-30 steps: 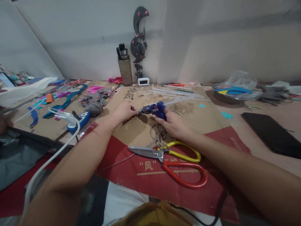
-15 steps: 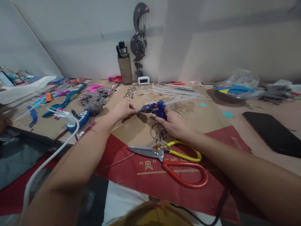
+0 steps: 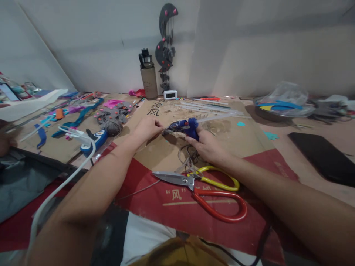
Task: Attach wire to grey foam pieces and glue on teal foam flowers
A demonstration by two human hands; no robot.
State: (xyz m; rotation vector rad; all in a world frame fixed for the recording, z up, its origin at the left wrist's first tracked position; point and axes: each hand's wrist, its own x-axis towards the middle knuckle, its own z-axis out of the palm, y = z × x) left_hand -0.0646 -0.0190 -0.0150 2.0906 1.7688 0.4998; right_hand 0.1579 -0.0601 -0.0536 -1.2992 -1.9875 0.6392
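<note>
Blue plastic glue gun (image 3: 184, 127) is clasped in the right hand (image 3: 207, 146), its nozzle at nine o'clock touched by the pinched-shut left hand (image 3: 147, 129), which could be burned.

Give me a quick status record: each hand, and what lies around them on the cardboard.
right hand: shut on blue glue gun, tip pointing left
left hand: at the gun's tip; anything pinched too small to tell
near side: scissors, yellow and red handles, flat on cardboard
far edge: water bottle, upright
right: black slab, flat
</note>
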